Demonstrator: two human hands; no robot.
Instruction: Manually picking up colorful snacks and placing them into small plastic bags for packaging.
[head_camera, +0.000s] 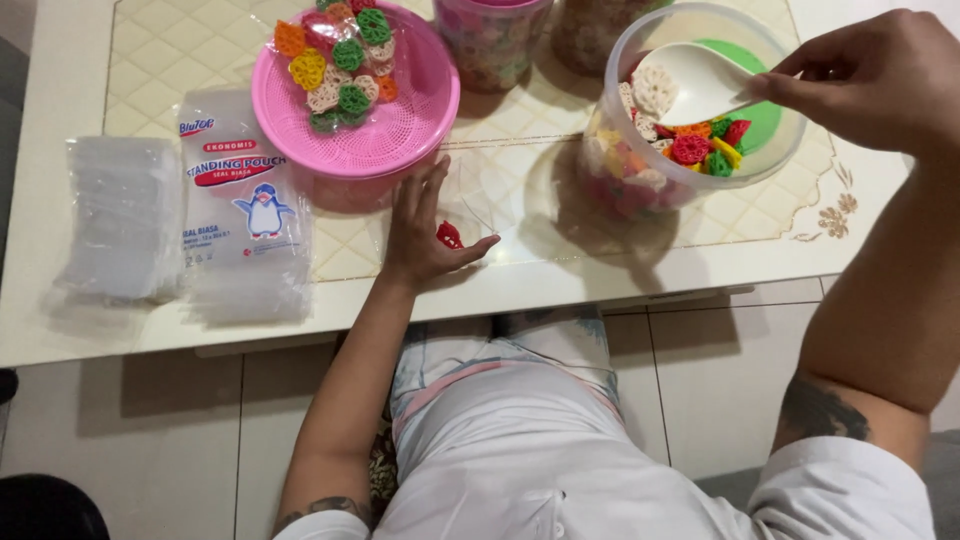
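White spoon (695, 82) dipped bowl-first into the clear tub (603, 150), lying over the heap of flower-shaped crackers (690, 150) in red, orange, yellow, green and cream. Gripped at the handle end by the right hand (880, 80), reaching in over the tub's right rim, fingers pinched closed on the handle with thumb against forefinger. Cannot tell whether anything sits in the spoon bowl beyond one pale cracker showing at its edge.

Left of the tub and nearer the body: left hand (425, 235) flat on the table (60, 80), fingers spread wide, thumb out, clasping nothing. Pressed down on a clear pouch (480, 195) lying between hand and tub, with a small red piece (448, 235) just beside the thumb; hard to tell whether inside the pouch or on top of it.

Judged as the scooping step: spoon in the crackers, pouch pinned down but not opened. Calls next for a level lift clear of the rim, and for a pouch mouth held open rather than flattened.

Further left of the tub: pink basket (400, 130) holding a filled bag of crackers (340, 55). Beyond that, a printed pack of pouches (245, 200), then a stack of clear pouches (120, 215), farthest from the tub. Behind the tub's left side, a pink jar (490, 35) of crackers.
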